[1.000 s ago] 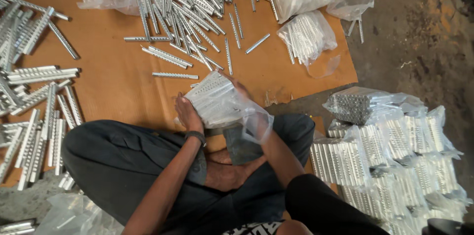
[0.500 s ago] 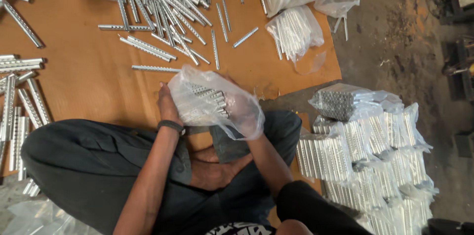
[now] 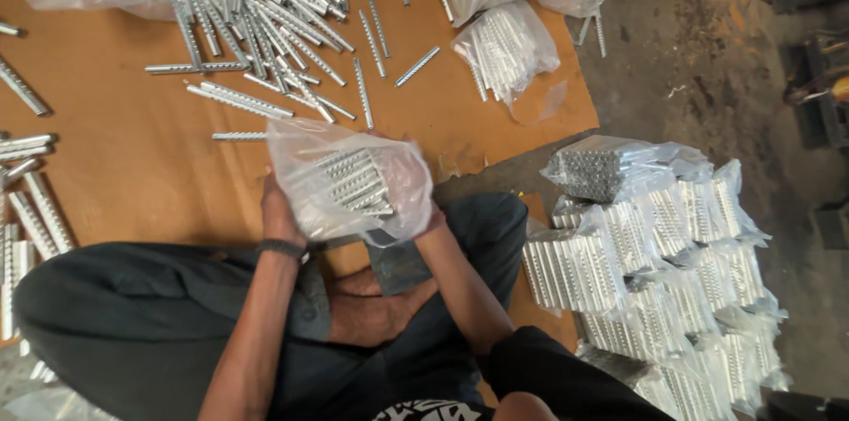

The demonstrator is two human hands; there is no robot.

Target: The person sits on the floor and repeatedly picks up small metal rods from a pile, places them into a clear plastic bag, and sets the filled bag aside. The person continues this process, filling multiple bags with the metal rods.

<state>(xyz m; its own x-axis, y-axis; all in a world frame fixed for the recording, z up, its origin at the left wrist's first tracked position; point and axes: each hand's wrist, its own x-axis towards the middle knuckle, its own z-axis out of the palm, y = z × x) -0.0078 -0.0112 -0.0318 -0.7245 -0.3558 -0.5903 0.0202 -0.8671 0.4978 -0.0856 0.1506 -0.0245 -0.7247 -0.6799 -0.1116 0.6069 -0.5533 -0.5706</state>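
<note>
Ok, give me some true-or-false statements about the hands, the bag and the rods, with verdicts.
1. Both hands hold one bag. True: left hand, right hand.
2. The bag is empty. False: metal rods lie inside.
3. Loose rods lie on the board. True.
4. The filled bags are stacked on the person's left. False: on the right.
5. The left wrist is bare. False: it wears a dark band.

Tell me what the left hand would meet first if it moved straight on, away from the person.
Probably the single ribbed metal rod lying alone on the brown board, though depth is unclear.
</note>
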